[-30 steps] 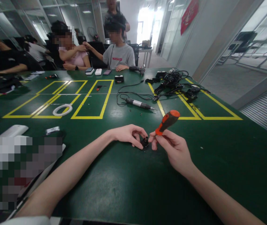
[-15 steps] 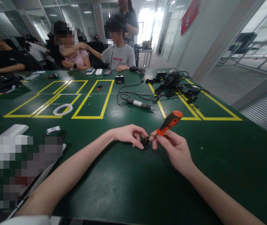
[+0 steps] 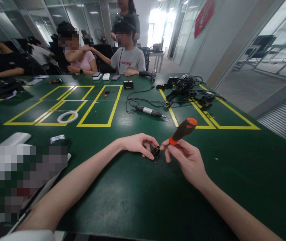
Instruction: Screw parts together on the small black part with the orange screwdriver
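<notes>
Between the thumb and fingers of my left hand [image 3: 143,144] is a small black round part [image 3: 156,152] with a short tube on top, held at the green tabletop [image 3: 122,194]. I cannot make out what kind of part it is. My right hand [image 3: 186,155] grips a screwdriver [image 3: 183,130] by the lower end of its black and orange handle. The handle tilts up to the right, and its shaft and tip are hidden or too fine to see. The fingers of my right hand are close beside the black part.
Beyond my hands lies a pen-shaped electric tool [image 3: 149,111] with a cord. A tangle of black cables [image 3: 185,90] sits at the back right, a white ring [image 3: 68,116] at the left. Several people sit across the table. White devices [image 3: 14,144] lie at my left.
The screwdriver handle has turned a little in my right hand, showing less orange on its side. My left hand and the black part stay in place. The standing person behind has shifted left.
</notes>
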The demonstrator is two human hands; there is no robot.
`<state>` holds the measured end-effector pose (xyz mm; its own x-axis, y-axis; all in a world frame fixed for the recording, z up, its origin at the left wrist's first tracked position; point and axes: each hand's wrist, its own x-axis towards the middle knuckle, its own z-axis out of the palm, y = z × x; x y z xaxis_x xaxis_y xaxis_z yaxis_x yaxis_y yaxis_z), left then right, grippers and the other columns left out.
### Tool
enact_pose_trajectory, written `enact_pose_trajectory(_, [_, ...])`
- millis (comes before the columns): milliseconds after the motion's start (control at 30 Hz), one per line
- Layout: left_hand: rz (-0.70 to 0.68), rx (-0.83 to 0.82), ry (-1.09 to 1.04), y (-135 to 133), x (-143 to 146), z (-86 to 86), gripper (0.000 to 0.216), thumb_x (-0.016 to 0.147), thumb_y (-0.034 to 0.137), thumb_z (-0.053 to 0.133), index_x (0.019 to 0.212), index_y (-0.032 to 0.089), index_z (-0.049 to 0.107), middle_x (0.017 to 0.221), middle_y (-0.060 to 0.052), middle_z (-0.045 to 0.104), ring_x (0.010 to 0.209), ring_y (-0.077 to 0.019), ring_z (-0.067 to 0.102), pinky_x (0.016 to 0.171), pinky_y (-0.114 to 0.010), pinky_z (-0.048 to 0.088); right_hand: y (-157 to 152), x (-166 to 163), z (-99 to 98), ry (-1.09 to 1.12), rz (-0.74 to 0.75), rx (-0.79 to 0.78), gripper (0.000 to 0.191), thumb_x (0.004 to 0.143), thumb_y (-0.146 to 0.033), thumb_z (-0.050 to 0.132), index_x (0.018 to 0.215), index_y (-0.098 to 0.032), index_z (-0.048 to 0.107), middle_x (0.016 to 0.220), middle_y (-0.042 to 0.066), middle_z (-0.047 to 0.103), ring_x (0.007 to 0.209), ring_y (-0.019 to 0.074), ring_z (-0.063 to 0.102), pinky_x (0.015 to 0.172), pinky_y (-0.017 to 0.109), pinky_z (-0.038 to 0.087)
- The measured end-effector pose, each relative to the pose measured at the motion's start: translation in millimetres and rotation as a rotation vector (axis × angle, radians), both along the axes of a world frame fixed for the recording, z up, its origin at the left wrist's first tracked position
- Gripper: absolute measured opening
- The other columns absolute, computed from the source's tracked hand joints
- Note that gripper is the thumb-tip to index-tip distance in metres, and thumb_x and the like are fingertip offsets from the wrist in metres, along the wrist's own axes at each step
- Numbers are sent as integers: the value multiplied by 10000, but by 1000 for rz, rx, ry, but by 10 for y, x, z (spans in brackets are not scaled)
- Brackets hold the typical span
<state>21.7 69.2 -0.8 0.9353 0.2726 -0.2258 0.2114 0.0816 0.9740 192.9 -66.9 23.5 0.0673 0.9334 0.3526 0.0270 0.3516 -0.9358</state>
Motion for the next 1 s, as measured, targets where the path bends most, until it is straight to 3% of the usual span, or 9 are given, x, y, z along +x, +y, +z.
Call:
enact_pose_trajectory(133, [-8, 8, 2, -6, 0, 23, 470, 606, 247, 930, 988, 135, 679, 744, 26, 708, 578, -77, 627, 567, -206, 513, -11, 2, 9, -73, -48, 56, 203, 881, -353, 747, 756, -195, 762, 847, 54, 670, 559, 120, 567, 510, 274, 497])
enact_pose_trajectory(300, [-2, 7, 6, -5, -1, 20, 496, 587, 267, 944, 990, 137, 686, 736, 34, 701, 558, -71, 623, 565, -205, 507, -15, 14, 11, -106, -125, 25, 115, 824, -307, 786, 820, -192, 789, 756, 34, 679, 542, 128, 566, 489, 267, 511])
enact_pose_trajectory(433, [0, 3, 2, -1, -2, 17, 503, 585, 266, 946, 999, 140, 689, 741, 28, 710, 564, -76, 629, 577, -214, 515, -17, 12, 12, -69, -191, -10, 220, 734, -337, 880, 825, -181, 754, 659, 21, 689, 496, 140, 588, 471, 271, 536])
enact_pose_trajectory(567, [-1, 5, 3, 0, -3, 15, 473, 594, 268, 940, 970, 143, 682, 718, 31, 709, 577, -79, 631, 587, -213, 524, -28, -1, 28, -49, -126, -9, 232, 805, -383, 832, 785, -188, 709, 623, 23, 682, 461, 141, 592, 459, 274, 550])
enact_pose_trajectory(700, [-9, 6, 8, 3, -5, 7, 475, 600, 283, 938, 969, 143, 672, 712, 26, 716, 579, -81, 632, 586, -207, 524, -42, -19, 37, 17, -21, 0, 264, 862, -442, 781, 879, -191, 702, 747, 55, 743, 546, 160, 669, 541, 292, 615])
enact_pose_trajectory(1000, [-8, 16, 14, -1, 7, 21, 500, 606, 256, 929, 1021, 137, 676, 736, 21, 717, 590, -83, 630, 575, -210, 518, -26, 11, 2, -22, -71, -53, 280, 817, -443, 822, 815, -187, 707, 733, 59, 735, 571, 168, 656, 534, 289, 594])
